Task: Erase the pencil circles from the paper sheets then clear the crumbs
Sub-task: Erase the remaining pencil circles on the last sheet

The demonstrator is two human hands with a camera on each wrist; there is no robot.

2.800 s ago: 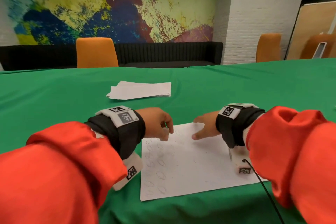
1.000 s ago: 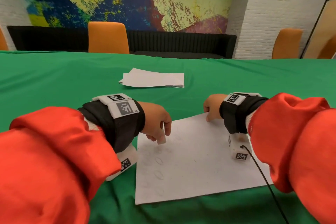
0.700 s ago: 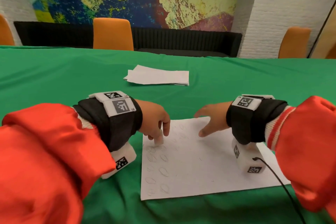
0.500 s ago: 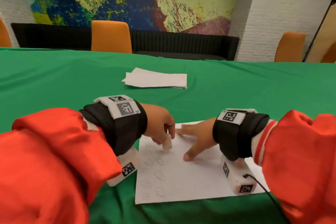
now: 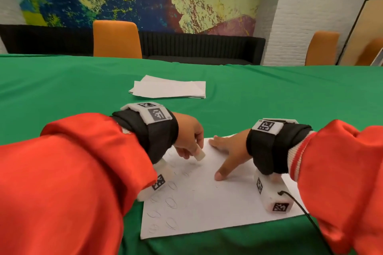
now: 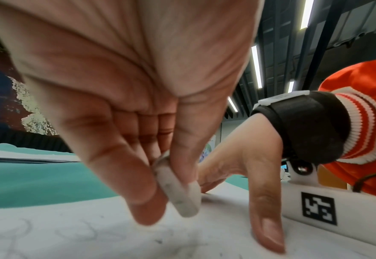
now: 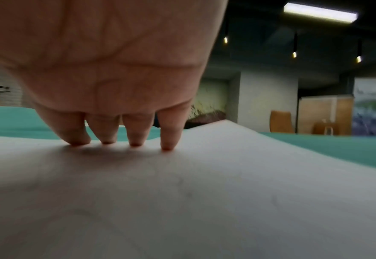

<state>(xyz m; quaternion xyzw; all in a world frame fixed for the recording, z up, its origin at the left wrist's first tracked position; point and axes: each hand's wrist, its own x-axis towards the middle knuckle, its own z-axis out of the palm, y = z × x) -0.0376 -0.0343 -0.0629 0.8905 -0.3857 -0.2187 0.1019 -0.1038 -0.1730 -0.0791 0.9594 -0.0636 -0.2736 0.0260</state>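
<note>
Left hand [image 5: 187, 139] pinches the eraser [image 5: 200, 155] at frame centre, tip just above the sheet [image 5: 217, 209]. Right hand [image 5: 229, 156], spread, has shifted inward since a second ago and now pins the sheet. Upper circles look faint; lower-left circles [image 5: 171, 203] remain. Paper stack [image 5: 169, 89] lies beyond on the worktop [image 5: 62, 89], clear of the work.

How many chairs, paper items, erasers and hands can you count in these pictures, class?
Chairs: 2
Paper: 2 (sheet, stack)
Eraser: 1
Hands: 2 (left hand, right hand)
Total: 7
</note>
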